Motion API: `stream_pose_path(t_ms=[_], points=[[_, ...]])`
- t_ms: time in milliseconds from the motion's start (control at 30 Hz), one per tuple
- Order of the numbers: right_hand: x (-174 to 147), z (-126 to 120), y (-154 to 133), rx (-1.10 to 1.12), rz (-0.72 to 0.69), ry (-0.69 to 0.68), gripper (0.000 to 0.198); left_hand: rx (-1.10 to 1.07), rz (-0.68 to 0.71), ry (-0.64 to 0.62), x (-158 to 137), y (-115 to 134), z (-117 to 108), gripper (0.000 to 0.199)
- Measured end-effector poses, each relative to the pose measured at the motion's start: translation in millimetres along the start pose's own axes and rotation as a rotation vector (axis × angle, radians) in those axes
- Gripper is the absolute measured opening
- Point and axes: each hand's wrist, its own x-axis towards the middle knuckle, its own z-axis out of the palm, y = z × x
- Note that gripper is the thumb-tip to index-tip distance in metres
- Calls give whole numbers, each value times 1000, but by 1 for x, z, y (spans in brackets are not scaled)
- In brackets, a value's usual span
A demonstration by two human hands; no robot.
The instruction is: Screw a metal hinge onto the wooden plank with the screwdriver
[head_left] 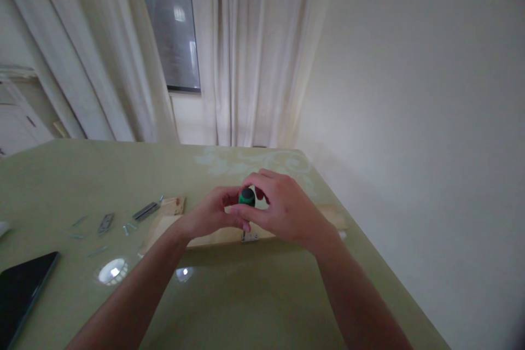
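Both hands, left [213,213] and right [283,210], clasp a green-and-black screwdriver handle [247,197] (upright) over a pale wooden board [164,227]

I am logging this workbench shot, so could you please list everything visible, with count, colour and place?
screwdriver: one, green and black handle, upright between both hands
wooden board: one, pale, mid-table under the hands
metal bracket: one, silver, at the board's near edge
metal plates: two, grey, left of the board
screws: several, silver, scattered left
dark slab: one, black, bottom left
table: one, olive green
curtains: white, behind
left hand: on the screwdriver
right hand: on the handle
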Motion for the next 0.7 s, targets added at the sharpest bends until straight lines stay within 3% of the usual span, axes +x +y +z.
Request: stream_pose_path(t_ms=[133, 200, 367, 467, 567, 700], points=[[-4, 10, 0, 40, 2, -38, 20, 24, -3, -84, -5, 3, -4, 25], [-5, 9, -1, 39, -20, -45, 30, -55, -19, -120, -6, 0, -6, 23], [-3, 6, 1, -67, 56, -44, 26, -126, -19, 20, -1, -5, -2, 29], [0, 6, 3, -72, 80, -65, 26, -154, -49, -34, 0, -3, 0, 25], [1, 7, 5, -24, -25, -72, 23, -160, -75, -126, -2, -2, -2, 18], [1, 9, 4, -130, 22, -52, 27, 10, -82, -18, -1, 1, -3, 16]])
